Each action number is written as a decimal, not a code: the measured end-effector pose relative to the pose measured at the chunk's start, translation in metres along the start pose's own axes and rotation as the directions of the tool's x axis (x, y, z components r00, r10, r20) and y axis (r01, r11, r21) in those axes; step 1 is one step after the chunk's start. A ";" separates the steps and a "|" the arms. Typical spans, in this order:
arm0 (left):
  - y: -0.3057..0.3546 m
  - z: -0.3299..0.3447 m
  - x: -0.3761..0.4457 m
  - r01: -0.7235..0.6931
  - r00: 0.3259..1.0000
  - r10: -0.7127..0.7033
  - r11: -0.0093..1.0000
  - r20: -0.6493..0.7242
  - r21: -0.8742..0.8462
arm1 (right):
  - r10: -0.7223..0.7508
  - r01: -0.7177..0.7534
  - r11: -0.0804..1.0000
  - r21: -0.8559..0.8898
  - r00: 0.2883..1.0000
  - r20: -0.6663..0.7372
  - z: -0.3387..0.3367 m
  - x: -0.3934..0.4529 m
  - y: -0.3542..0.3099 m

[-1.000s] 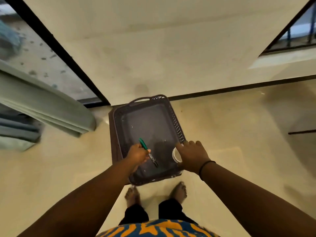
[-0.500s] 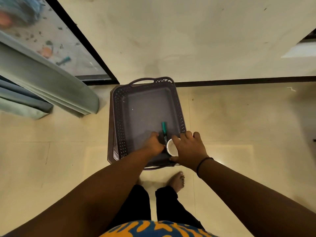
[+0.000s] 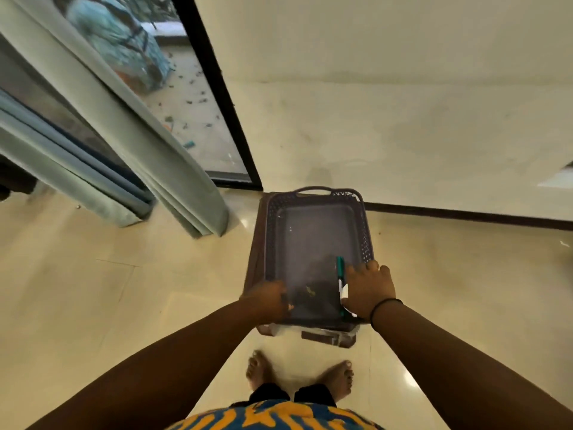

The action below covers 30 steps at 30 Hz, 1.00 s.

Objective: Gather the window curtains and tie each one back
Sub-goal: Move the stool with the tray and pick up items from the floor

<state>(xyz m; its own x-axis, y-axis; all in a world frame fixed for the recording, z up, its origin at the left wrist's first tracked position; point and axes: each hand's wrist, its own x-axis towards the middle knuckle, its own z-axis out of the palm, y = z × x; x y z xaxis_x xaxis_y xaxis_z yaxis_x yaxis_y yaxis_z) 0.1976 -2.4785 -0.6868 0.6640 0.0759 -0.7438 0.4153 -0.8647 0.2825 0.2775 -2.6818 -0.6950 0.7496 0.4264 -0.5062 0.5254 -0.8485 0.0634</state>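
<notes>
while both hands point(image 3: 269, 301) grip basket point(image 3: 313, 200), fingers point(image 3: 361, 271) curled

- Glossy cream tiled floor point(image 3: 93, 305) spreads below the grip.
- Plain cream wall point(image 3: 387, 88) rises beyond it, edged by dark skirting point(image 3: 465, 214).
- Black-framed glass door point(image 3: 217, 97) stands up-left.

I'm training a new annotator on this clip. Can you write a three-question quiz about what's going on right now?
1. True or false: both hands grip the basket.
2. Which hand also holds the green marker? A. left hand B. right hand
3. Fill in: the curtains hang loose to the person's ____.

Key: 1 true; 2 B; 3 left.
</notes>
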 end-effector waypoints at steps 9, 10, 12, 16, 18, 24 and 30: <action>-0.143 -0.038 -0.058 0.115 0.966 -0.155 0.974 -0.209 -0.194 | -0.246 0.242 0.962 -0.124 0.969 -0.023 -0.088 0.023 -0.144; -0.162 -0.042 -0.064 0.122 0.961 -0.168 0.970 -0.219 -0.211 | -0.276 0.272 0.951 -0.146 0.961 -0.012 -0.096 0.025 -0.166; -0.194 -0.047 -0.074 0.128 0.953 -0.186 0.963 -0.239 -0.237 | -0.314 0.307 0.936 -0.170 0.949 -0.014 -0.107 0.028 -0.204; -0.285 -0.065 -0.105 0.136 0.946 -0.202 0.957 -0.254 -0.254 | -0.322 0.319 0.930 -0.182 0.947 0.015 -0.127 0.039 -0.302; -0.351 -0.081 -0.124 0.154 0.934 -0.224 0.955 -0.277 -0.253 | -0.336 0.338 0.928 -0.157 0.941 0.045 -0.140 0.046 -0.369; -0.503 -0.134 -0.166 0.269 0.865 -0.371 0.911 -0.338 -0.312 | -0.442 0.440 0.883 -0.162 0.897 0.024 -0.185 0.074 -0.514; -0.569 -0.198 -0.143 0.279 0.830 -0.421 0.881 -0.365 -0.383 | -0.451 0.434 0.881 -0.189 0.890 -0.062 -0.239 0.127 -0.563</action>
<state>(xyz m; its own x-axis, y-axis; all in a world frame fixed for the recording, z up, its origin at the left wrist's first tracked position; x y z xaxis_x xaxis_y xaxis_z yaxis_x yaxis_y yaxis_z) -0.0108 -1.8992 -0.6212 0.6031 0.6083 -0.5159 0.7890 -0.5501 0.2737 0.1733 -2.0753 -0.5897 0.4551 0.7820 -0.4259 0.8640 -0.5035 -0.0012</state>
